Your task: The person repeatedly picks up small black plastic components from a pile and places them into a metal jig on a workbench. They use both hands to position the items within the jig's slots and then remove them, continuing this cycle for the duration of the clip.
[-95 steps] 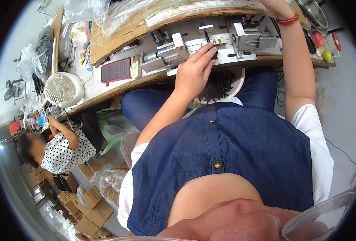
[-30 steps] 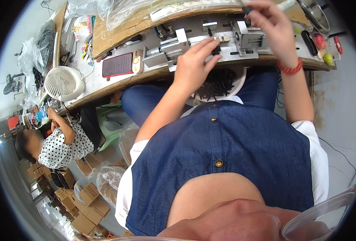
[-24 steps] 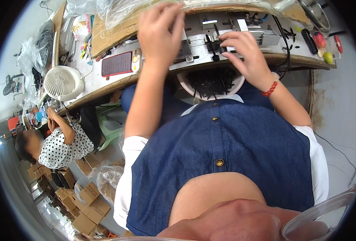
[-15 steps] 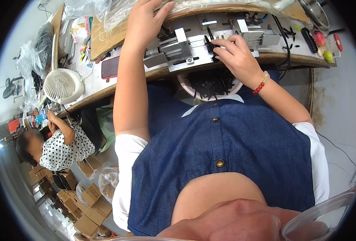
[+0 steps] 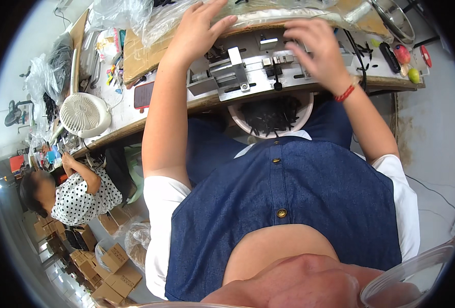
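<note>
Both hands are raised over the workbench (image 5: pixel 123 112) in the upper half of the frame. The left hand (image 5: pixel 199 33) is at the top, left of centre, with its thumb set apart from its fingers; it shows no object in its grasp. It is over the edge of a cardboard sheet (image 5: pixel 141 56) covered by clear plastic film (image 5: pixel 160 26); contact with the film cannot be determined. The right hand (image 5: pixel 317 54), slightly blurred, is right of centre, fingers loosely bent and thumb apart, with no item visible in its grip. A red bracelet (image 5: pixel 346 93) encircles the right wrist.

The metal fixture (image 5: pixel 231 76) lies on the bench at upper centre. Its left clamp block is exposed; the right hand covers much of its right side. A slim black part (image 5: pixel 277 75) is at the middle of the fixture, its round end toward the bench's front edge.

Below that edge, a pale round basin (image 5: pixel 237 119) contains many black pieces (image 5: pixel 268 114). A phone (image 5: pixel 143 95) and a white fan (image 5: pixel 83 115) are left of the fixture. At the lower left, a co-worker (image 5: pixel 86 200) in a dotted top sits near stacked cardboard boxes (image 5: pixel 124 278).
</note>
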The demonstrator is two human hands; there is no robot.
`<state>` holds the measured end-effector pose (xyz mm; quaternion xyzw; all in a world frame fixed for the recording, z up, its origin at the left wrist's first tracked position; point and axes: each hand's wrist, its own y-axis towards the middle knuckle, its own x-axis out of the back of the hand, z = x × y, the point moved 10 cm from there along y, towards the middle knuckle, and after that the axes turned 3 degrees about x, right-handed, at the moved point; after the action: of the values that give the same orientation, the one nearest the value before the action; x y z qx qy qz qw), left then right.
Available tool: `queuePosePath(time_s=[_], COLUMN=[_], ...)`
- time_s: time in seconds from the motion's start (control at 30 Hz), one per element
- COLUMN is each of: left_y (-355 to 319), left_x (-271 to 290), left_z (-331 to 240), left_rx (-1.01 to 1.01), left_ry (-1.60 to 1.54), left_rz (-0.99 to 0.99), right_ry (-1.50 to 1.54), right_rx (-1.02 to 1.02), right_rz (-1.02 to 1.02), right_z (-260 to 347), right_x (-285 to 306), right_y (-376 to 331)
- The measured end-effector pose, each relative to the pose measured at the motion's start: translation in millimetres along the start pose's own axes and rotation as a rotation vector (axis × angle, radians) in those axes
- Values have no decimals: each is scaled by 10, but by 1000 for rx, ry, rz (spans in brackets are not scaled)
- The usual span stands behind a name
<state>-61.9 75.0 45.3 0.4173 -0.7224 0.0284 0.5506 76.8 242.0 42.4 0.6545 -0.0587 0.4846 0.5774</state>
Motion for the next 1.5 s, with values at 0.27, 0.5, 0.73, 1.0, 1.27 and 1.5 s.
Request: queuePosePath(time_s=[0.27, 0.5, 0.73, 1.0, 1.27, 1.5], left_y=[33, 331, 696, 667, 1030, 531], left_x=[-177, -232, -200, 511, 23, 52], left_z=[373, 812, 1385, 593, 263, 124], left_rx=[31, 136, 225, 215, 109, 35], left_ry=[87, 21, 93, 93, 115, 130], left_rz=[245, 385, 232, -231, -189, -292], right_ry=[-51, -53, -91, -309, -181, -103], right_rx=[-130, -293, -297, -345, -298, -207], right_rz=[266, 529, 666, 582, 194, 159], right_z=[-1379, -1824, -2020, -1758, -1476, -1137], right_x=[-279, -583, -591, -305, -854, -698], right_y=[244, 425, 761, 1361, 1479, 1250])
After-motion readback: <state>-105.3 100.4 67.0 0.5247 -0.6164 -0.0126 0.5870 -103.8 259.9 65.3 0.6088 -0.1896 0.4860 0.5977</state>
